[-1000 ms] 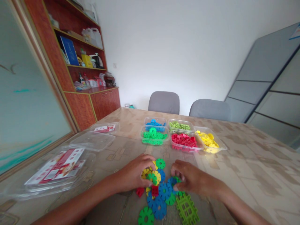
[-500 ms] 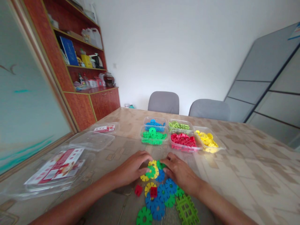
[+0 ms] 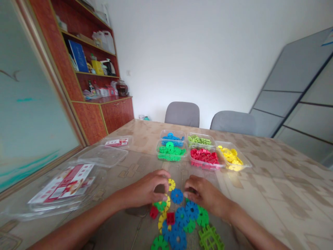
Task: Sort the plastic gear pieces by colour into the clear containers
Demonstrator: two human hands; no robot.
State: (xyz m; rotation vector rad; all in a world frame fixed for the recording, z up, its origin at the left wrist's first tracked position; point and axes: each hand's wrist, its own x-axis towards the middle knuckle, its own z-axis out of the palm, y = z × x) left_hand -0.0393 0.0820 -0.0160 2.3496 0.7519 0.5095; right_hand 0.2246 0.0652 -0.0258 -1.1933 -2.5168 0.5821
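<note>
"Blue marks the piece to locate first in the head view: a slotted disc point(image 3: 178, 200) on the patterned surface point(image 3: 273, 173). Where does it lie relative to the hands?"

"Between them. The left hand point(image 3: 151, 189) stands to its left, the right hand point(image 3: 206, 196) to its right; the right thumb appears the nearer, just beside the rim."

"And its long axis?"

"None: the outline is round (the slots radiate about a central hole), so both hands face a similar edge."

"In what state are the hands?"

"The left is open in a C, thumb and forefinger apart; a yellow disc point(image 3: 168, 201) and a green disc point(image 3: 160, 206) lie at its thumb. The right has curled fingers; whether it grips anything, I cannot tell. A sliver of green point(image 3: 187, 200) shows beneath."

"What surrounds the blue piece?"

"Beyond it, a farther yellow disc point(image 3: 172, 187); on the wearer's side, a blue cluster point(image 3: 183, 221), a red block point(image 3: 170, 218) and a green lattice point(image 3: 211, 238)."
</note>
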